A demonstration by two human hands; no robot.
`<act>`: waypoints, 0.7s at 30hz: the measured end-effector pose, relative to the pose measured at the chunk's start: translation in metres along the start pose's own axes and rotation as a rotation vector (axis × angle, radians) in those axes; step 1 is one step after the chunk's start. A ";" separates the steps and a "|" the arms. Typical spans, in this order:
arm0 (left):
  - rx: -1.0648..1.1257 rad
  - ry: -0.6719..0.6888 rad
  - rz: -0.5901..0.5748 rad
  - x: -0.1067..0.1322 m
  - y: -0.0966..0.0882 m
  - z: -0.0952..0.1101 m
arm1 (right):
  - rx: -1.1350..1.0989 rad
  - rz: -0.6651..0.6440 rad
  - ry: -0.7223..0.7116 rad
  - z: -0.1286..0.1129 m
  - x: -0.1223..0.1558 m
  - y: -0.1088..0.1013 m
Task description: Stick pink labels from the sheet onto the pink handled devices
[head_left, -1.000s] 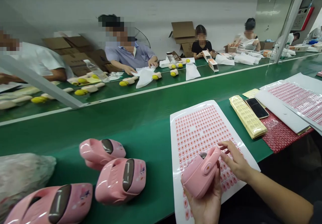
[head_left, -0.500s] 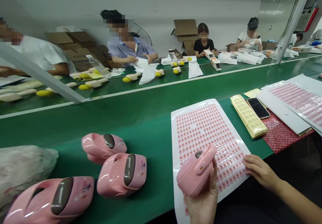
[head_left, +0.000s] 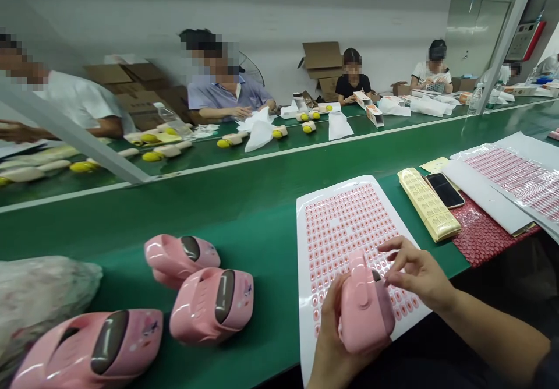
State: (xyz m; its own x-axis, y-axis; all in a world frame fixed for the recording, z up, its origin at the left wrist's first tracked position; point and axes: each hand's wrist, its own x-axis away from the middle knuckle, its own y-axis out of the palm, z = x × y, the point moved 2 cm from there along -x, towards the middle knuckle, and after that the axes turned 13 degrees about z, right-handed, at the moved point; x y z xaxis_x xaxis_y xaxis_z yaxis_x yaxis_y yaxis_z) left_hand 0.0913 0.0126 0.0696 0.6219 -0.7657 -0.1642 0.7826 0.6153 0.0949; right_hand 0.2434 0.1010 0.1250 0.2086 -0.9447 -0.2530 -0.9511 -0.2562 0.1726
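My left hand (head_left: 329, 342) cradles a pink plastic device (head_left: 364, 313) from below, its fingers wrapped around the lower side. My right hand (head_left: 419, 272) hovers to the right of the device, fingers spread and curled, holding nothing. Its fingertips are close to the device's upper right, though contact is hard to tell. Under both hands lies a white sheet of small pink labels (head_left: 302, 249). Three larger pink devices with dark oval panels (head_left: 212, 306) rest on the green belt (head_left: 109, 220) to the left, the nearest at the bottom left (head_left: 89, 348).
A grey plastic bag (head_left: 39, 301) lies at the left. To the right are a cream tray (head_left: 428, 211), a phone (head_left: 444, 191), red bubble wrap (head_left: 483, 237) and more label sheets (head_left: 510, 173). Several people work across a second green belt (head_left: 279, 150).
My right hand has moved up and left from the sheet's lower right edge to beside the device. The device has turned in my left hand and now stands more upright.
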 end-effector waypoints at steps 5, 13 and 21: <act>0.024 0.060 -0.037 0.003 -0.002 -0.004 | 0.050 -0.136 0.065 0.005 0.000 0.026; 0.079 0.044 -0.007 0.003 -0.004 -0.006 | 0.164 -0.258 -0.053 0.007 -0.001 0.019; -0.057 0.075 -0.074 0.002 -0.006 0.000 | 0.358 -0.288 -0.346 -0.002 -0.002 0.017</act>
State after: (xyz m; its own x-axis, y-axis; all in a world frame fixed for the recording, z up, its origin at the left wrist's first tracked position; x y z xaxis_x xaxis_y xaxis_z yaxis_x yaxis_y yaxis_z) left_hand 0.0881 0.0076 0.0691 0.5572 -0.7944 -0.2419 0.8219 0.5691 0.0245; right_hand 0.2269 0.0982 0.1306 0.4416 -0.7092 -0.5496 -0.8972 -0.3514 -0.2674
